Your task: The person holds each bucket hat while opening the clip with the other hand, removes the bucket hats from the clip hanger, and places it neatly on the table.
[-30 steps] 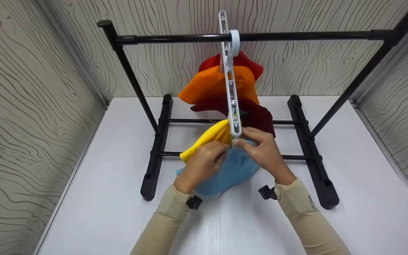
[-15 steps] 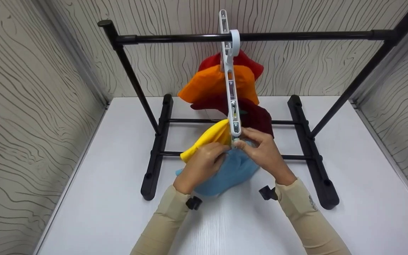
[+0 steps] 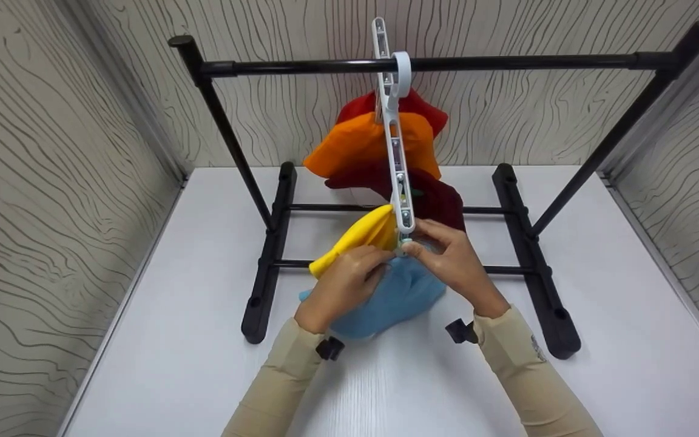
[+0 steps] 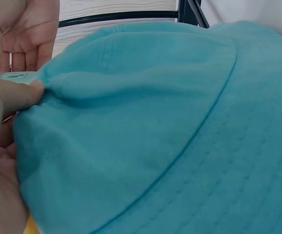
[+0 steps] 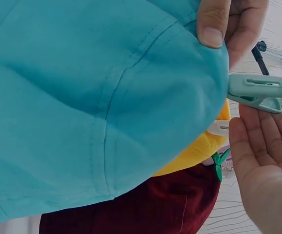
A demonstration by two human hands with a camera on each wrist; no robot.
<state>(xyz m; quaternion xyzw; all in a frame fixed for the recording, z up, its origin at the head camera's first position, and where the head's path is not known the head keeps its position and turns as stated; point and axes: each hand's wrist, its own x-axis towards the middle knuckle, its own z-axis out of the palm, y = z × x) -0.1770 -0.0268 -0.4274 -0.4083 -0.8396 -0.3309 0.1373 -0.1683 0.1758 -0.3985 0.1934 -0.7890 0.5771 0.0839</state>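
Note:
A light-blue bucket hat point(image 3: 386, 297) hangs below the near end of a white multi-clip hanger point(image 3: 393, 130). My left hand point(image 3: 352, 276) pinches its crown, thumb on top, as the left wrist view shows. My right hand point(image 3: 455, 261) grips a pale green clip point(image 5: 260, 90) at the hanger's near end between thumb and fingers. The clip's tip meets the edge of the blue crown in the right wrist view; whether its jaws bite the cloth I cannot tell. Close behind hangs a yellow hat point(image 3: 358, 237), held by a white clip point(image 5: 218, 127).
Farther back on the hanger are a dark red hat point(image 3: 437, 194), an orange hat point(image 3: 380, 145) and a red hat point(image 3: 428, 112). The hanger hooks over the bar of a black rack point(image 3: 519, 62), whose feet stand on a white table point(image 3: 161, 291) between patterned walls.
The hanger has swung very slightly, its far end a touch left. The green clip shows a little more below the hanger's near end. Both hands keep nearly the same place and hold.

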